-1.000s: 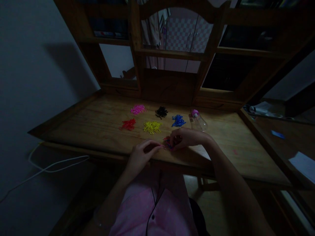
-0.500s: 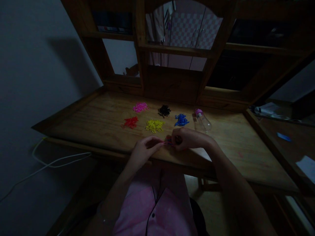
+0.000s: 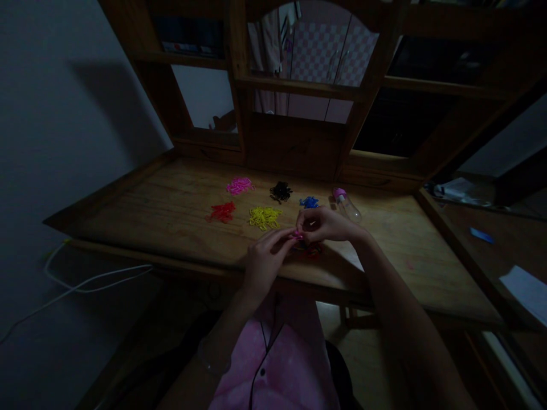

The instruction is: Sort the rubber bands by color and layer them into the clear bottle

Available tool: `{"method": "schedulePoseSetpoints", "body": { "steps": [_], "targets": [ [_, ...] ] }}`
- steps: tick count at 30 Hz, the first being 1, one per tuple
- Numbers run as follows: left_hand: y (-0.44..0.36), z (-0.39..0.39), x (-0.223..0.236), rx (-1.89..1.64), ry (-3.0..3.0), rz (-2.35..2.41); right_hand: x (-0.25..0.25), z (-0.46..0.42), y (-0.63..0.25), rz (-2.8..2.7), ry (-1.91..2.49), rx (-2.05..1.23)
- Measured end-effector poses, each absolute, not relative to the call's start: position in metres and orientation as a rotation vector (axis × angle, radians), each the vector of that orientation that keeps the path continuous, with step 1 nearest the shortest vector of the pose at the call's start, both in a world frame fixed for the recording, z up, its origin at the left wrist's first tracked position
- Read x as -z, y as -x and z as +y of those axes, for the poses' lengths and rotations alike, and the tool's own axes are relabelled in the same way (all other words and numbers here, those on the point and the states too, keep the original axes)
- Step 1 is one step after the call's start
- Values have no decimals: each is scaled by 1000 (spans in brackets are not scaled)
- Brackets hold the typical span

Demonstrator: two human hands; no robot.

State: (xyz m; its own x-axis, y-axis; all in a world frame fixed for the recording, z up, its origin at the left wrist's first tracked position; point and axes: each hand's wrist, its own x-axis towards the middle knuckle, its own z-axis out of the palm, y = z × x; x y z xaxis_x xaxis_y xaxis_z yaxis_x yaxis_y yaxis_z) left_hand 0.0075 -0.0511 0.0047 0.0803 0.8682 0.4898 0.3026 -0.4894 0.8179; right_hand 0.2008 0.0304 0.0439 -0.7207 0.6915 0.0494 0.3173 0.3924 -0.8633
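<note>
My left hand (image 3: 269, 250) pinches a small pink clip-like link (image 3: 298, 234) between thumb and fingertips. The fingers of my right hand (image 3: 320, 223) close on the same pink link from the other side, so the hands almost touch. Below my right hand, a linked string of coloured pieces (image 3: 311, 250), mostly red, lies on the desk; my fingers partly cover it. Beyond the hands are loose piles of similar links: yellow (image 3: 265, 217), red (image 3: 223, 212), pink (image 3: 240, 185), black (image 3: 281, 192) and blue (image 3: 309, 202). My right hand hides the near side of the blue pile.
A clear bottle with a pink cap (image 3: 347, 206) lies right of the blue pile. The wooden desk (image 3: 171, 210) has a shelf unit (image 3: 294, 142) along its back. A white cable (image 3: 98, 285) hangs at the left, and papers (image 3: 525, 290) lie at the far right.
Both hands have lifted and moved slightly away from the desk's front edge, with the pink link between them. The linked string shows more clearly below my right hand. The view has shifted a little.
</note>
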Motion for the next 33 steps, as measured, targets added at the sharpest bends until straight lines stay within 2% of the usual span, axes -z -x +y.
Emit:
{"method": "schedulePoseSetpoints", "body": {
  "steps": [4,9,15,26,31,33],
  "targets": [
    [-6,-47,-4,-1565,-2027,1061,-41,34,-199,-2169,851,-1365],
    [2,-36,-7,-1575,-2012,1067,-44,34,-198,-2027,855,-1503],
    [22,-16,-10,-1503,-1724,1140,-48,33,-201,-1741,986,-1325],
    [133,136,-42,-1066,-2185,1763,-50,36,-208,-1681,1083,-1146],
    [133,144,-38,-993,-2204,1747,-50,36,-211,-1685,1063,-1140],
    [125,135,-37,-1085,-2103,1701,-49,37,-213,-1704,1066,-1153]
  ]
}}
